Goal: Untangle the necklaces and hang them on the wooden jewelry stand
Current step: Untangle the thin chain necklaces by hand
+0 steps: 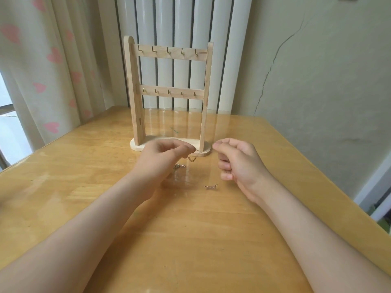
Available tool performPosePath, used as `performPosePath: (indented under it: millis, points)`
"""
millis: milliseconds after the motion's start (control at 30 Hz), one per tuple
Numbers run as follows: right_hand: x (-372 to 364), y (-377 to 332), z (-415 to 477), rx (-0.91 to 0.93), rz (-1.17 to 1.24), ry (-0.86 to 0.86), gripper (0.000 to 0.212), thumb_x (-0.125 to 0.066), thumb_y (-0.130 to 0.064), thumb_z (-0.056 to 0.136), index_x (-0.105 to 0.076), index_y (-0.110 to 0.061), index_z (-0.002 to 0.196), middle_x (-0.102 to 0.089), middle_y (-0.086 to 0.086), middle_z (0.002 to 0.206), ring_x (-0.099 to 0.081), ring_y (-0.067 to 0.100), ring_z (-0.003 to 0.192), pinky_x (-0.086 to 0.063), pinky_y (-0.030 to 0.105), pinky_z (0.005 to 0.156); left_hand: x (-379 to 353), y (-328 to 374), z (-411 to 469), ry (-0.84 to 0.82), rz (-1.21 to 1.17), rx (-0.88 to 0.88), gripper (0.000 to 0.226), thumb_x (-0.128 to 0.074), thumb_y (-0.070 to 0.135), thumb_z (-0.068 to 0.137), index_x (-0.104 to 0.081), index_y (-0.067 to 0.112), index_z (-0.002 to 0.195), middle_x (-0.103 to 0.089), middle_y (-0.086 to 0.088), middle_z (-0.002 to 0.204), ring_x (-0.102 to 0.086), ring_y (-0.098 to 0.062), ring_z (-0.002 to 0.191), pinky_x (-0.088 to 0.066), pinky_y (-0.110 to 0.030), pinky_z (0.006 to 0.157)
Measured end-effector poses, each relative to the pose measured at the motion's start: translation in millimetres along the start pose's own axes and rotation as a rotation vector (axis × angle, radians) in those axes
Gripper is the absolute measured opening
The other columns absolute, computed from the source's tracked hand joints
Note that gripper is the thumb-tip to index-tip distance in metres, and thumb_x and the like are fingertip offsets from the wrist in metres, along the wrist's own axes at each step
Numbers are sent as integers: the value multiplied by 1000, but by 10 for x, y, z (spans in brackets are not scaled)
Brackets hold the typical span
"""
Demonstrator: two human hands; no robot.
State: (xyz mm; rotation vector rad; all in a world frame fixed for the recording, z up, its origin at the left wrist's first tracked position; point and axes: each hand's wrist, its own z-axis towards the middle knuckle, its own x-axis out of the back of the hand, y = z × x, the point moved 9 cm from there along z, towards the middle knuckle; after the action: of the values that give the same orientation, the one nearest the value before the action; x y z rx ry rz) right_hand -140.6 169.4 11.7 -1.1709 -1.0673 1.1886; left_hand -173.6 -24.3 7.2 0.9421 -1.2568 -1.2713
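My left hand (167,154) and right hand (238,163) each pinch the chain (191,158), mid-untangle; next I'd gently tease it apart.

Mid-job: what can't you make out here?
- Head view: gold chain, span between left hand and right hand too fine to trace.
- Head view: clasp end, partly hidden under the left hand; tangles unclear.
- Head view: pendant on table, too small to identify.

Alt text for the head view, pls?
Two bare hands work a thin gold necklace just above a wooden table, before a wooden jewelry stand whose hooks are all bare. The left hand pinches it; the right hand is curled in a pinch alongside, and a small pendant lies on the table.
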Motion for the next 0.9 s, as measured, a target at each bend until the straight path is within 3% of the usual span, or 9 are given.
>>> performPosePath:
  millis: [167,267,367,467,567,633,700,800,900]
  points:
    - [-39,4,-5,22,-145,-52,12,-69,-19,100,-80,-16,106,-45,-17,58,-33,10,55,-29,22,46,-55,-37,11,-73,-170,58,20,-71,28,99,-77,12,89,-69,2,89,-42,-16,63,-38,-36,69]
    - [-165,37,-39,10,-145,-164,15,-67,-19,102,-81,-14,105,-42,-9,60,-36,14,57,-27,29,50,-132,-17,1,-157,-210,46,25,-73,36,99,-75,19,81,-59,-7,91,-44,-15,66,-39,-36,72]
    - [-241,86,-53,12,-141,-193,16,-66,-12,102,-81,-9,97,-52,4,66,-48,27,63,-36,34,52,-170,23,-18,-203,-202,25,31,-68,42,102,-71,19,82,-64,0,86,-46,-13,68,-40,-31,71]
    - [-243,91,-41,19,-127,-169,14,-66,-10,101,-80,-7,100,-59,5,74,-56,19,65,-43,29,53,-178,29,-24,-222,-215,34,29,-68,41,103,-68,18,84,-62,2,81,-45,-13,69,-39,-30,71]
    - [-199,47,-23,72,-199,-142,13,-70,-14,100,-82,-16,103,-76,-12,84,-66,2,77,-47,14,69,-180,3,-11,-218,-250,66,15,-65,26,103,-68,17,91,-54,1,79,-44,-15,69,-38,-33,72]
    - [-171,39,-17,95,-236,-129,12,-72,-17,99,-84,-19,103,-81,-11,101,-72,-1,100,-50,15,87,-179,-21,-7,-207,-288,95,9,-63,19,101,-69,16,95,-48,1,76,-44,-15,66,-39,-33,72]
    - [-148,30,-12,107,-250,-108,12,-72,-18,99,-84,-18,100,-82,-8,105,-71,3,109,-48,16,92,-170,-33,1,-194,-288,104,8,-63,17,99,-68,17,93,-41,2,73,-39,-17,64,-38,-33,71]
    - [-112,8,5,89,-213,-88,16,-66,-16,101,-82,-13,97,-77,-18,85,-66,-9,82,-42,4,70,-111,-49,23,-120,-232,89,4,-67,16,98,-66,14,95,-28,0,73,-27,-20,63,-36,-31,63]
    - [-86,24,13,40,-132,-84,21,-61,-11,101,-79,-9,91,-61,-10,70,-52,3,65,-38,14,62,43,-87,48,40,-93,64,9,-71,19,97,-73,12,91,-35,7,61,-32,-14,53,-34,-30,58]
